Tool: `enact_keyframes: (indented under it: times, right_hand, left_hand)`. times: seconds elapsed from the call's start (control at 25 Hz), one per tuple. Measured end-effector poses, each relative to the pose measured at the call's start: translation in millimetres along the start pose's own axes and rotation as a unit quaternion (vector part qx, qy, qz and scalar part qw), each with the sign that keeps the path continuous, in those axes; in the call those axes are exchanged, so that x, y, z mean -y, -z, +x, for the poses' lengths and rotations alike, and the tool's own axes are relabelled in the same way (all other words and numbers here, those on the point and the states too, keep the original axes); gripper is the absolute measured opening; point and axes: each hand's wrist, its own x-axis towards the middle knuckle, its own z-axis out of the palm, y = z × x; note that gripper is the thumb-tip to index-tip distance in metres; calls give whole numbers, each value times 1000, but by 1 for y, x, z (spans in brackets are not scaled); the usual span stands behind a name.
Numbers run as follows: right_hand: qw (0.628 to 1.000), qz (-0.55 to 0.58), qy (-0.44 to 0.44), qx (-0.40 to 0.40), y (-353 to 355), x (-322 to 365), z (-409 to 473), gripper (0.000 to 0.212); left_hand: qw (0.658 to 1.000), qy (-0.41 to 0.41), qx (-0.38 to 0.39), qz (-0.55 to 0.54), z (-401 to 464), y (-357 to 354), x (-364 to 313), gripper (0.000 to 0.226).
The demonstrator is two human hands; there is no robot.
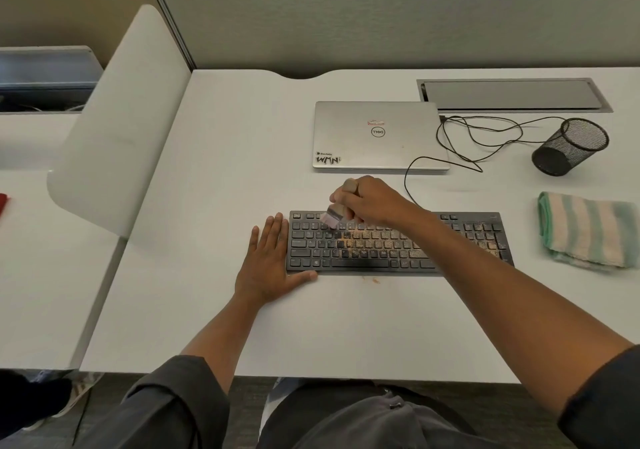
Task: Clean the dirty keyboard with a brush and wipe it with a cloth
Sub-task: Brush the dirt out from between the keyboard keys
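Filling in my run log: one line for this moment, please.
right hand brushing | brush on keyboard | left hand steadying | cloth unused

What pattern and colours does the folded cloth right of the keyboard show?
The cloth has pale green and cream stripes, seen in the head view.

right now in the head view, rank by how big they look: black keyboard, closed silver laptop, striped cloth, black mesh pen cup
1. black keyboard and closed silver laptop: too close to rank; laptop lies farther away
2. striped green and cream cloth
3. black mesh pen cup, smallest
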Motion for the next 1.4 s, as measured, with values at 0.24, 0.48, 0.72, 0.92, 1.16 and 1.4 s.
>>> enact_keyframes:
  times: [0.24,0.48,0.72,0.92,1.16,1.4]
  right_hand:
    - [974,-224,42,-1,-2,-12,5,36]
    - [989,-91,66,-94,3,4,1,13]
    - [977,-198,39,-64,5,-3,8,9]
    - [983,-141,28,-114,-5,-2,9,8]
    - [983,-155,13,-101,-7,5,11,14]
    - [984,-159,-31,-74,-21,9,13,14]
  left_hand:
    - [1000,-2,6,14,0,0,0,128]
    - [1000,-5,14,18,1,1,1,128]
    - [1000,-7,17,18,0,1,1,129]
    - [1000,-9,12,10,1,1,1,128]
    - [1000,-8,13,8,1,0,1,128]
    - [1000,-8,11,-1,0,0,1,128]
